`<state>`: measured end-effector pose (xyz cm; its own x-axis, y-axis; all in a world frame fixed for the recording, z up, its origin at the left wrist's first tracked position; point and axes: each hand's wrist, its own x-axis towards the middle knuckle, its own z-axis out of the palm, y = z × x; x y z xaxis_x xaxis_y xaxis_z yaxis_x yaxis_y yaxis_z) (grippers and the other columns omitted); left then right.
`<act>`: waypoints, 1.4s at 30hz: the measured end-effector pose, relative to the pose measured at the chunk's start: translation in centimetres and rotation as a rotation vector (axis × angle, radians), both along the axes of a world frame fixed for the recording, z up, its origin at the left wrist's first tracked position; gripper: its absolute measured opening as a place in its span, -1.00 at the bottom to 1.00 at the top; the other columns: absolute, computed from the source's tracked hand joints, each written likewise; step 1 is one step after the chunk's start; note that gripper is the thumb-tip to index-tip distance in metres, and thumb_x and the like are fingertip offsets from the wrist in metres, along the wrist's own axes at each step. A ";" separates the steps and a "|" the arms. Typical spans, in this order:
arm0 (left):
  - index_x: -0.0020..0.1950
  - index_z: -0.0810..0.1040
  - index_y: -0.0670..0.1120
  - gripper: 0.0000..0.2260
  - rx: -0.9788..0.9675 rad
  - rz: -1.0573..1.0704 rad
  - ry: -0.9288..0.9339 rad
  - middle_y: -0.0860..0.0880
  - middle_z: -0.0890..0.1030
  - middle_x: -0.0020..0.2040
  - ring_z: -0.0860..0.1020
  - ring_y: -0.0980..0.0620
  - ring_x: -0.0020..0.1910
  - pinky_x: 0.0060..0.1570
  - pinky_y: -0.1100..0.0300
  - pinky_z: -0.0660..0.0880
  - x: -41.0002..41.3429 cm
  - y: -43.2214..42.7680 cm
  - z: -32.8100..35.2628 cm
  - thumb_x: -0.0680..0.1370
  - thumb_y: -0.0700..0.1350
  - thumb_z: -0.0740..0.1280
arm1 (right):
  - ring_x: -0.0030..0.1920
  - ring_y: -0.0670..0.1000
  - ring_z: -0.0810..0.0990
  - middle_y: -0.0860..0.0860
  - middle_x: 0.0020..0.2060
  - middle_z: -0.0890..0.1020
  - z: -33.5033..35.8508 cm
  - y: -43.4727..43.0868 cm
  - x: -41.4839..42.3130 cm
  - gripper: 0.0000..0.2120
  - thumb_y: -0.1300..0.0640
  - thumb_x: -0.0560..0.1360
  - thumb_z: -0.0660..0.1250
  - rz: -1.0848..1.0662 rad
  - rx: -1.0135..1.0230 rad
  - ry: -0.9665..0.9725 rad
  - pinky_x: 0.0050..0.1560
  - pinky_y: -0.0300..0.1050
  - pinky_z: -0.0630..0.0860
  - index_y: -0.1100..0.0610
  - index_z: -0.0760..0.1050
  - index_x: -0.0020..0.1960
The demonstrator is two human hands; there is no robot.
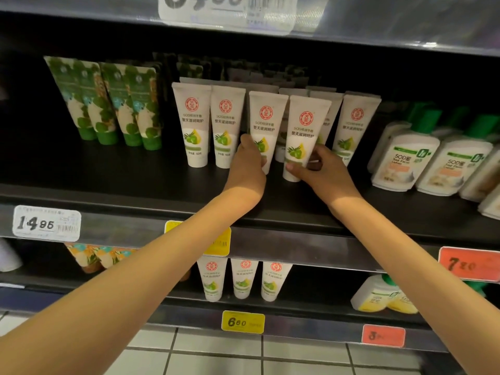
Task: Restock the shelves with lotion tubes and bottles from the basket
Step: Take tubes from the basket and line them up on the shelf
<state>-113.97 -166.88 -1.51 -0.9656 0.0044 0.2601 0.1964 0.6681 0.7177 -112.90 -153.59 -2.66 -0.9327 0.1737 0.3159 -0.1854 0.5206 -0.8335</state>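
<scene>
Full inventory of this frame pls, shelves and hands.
white lotion tubes: five in front, more behind; white; middle shelf, centre
leaf-print tubes: four; green and cream; middle shelf, left
green-capped bottles: at least three; white; middle shelf, right
lower white tubes: three; white; lower shelf, centre
lower bottles: about two; white-yellow; lower shelf, right
patterned tubes: blurred, count unclear; orange-teal; lower shelf, left
price tags: six; white, yellow, red; shelf edges
floor tiles: white; bottom
left hand: grips third front tube
right hand: grips fourth front tube

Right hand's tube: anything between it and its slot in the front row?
Nothing visible does. The right hand holds the white tube in the gap between the neighbouring tube in the left hand and the end tube; back-row tubes stand behind.
</scene>
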 end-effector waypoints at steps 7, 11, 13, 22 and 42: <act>0.31 0.34 -0.17 -0.69 0.170 -0.036 -0.005 -0.12 0.49 0.28 0.43 -0.04 0.29 0.10 0.28 0.30 -0.4 -0.9 -0.4 0.57 -0.19 0.23 | 0.00 -0.15 0.43 -0.04 0.10 0.52 -0.2 -0.5 -0.6 -0.55 0.11 0.41 0.42 0.013 0.012 0.024 -0.23 -0.44 0.31 0.13 0.40 0.26; 0.26 0.45 -0.17 -0.69 0.342 -0.059 -0.045 -0.08 0.55 0.21 0.49 0.03 0.20 0.06 0.34 0.33 -0.4 -1.6 -0.5 0.52 -0.20 0.31 | -0.09 -0.20 0.45 -0.10 -0.01 0.49 -0.2 -0.6 -1.0 -0.55 0.10 0.38 0.44 0.004 -0.010 0.007 -0.27 -0.46 0.34 0.15 0.40 0.21; 0.25 0.46 -0.18 -0.67 0.350 -0.058 -0.038 -0.09 0.57 0.20 0.51 0.02 0.18 0.06 0.35 0.35 -0.3 -1.4 -0.5 0.49 -0.22 0.35 | -0.18 -0.28 0.44 -0.14 -0.07 0.49 -0.3 -0.5 -1.0 -0.57 0.10 0.38 0.45 0.009 -0.005 0.004 -0.32 -0.52 0.36 0.13 0.42 0.20; 0.19 0.47 -0.20 -0.76 0.268 0.017 0.025 -0.12 0.57 0.18 0.51 -0.04 0.20 0.05 0.30 0.31 -0.1 -1.2 -0.6 0.52 -0.26 0.30 | -0.19 -0.25 0.45 -0.08 -0.06 0.52 -0.3 -0.3 -1.0 -0.63 0.15 0.39 0.44 0.009 -0.012 0.013 -0.24 -0.45 0.33 0.14 0.44 0.15; 0.28 0.41 -0.18 -0.71 0.274 0.080 -0.006 -0.12 0.50 0.28 0.44 -0.06 0.30 0.23 0.18 0.35 0.1 -1.3 -0.6 0.56 -0.25 0.24 | -0.23 -0.28 0.46 -0.16 -0.17 0.49 -0.2 -0.7 -1.4 -0.71 0.12 0.39 0.43 -0.008 -0.028 0.005 -0.34 -0.48 0.36 0.05 0.40 0.05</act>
<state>-113.87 -168.18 -2.14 -0.9617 -0.1411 0.2350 0.1458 0.4625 0.8745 -114.27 -154.29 -2.84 -0.9297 0.1905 0.3152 -0.1850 0.4985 -0.8469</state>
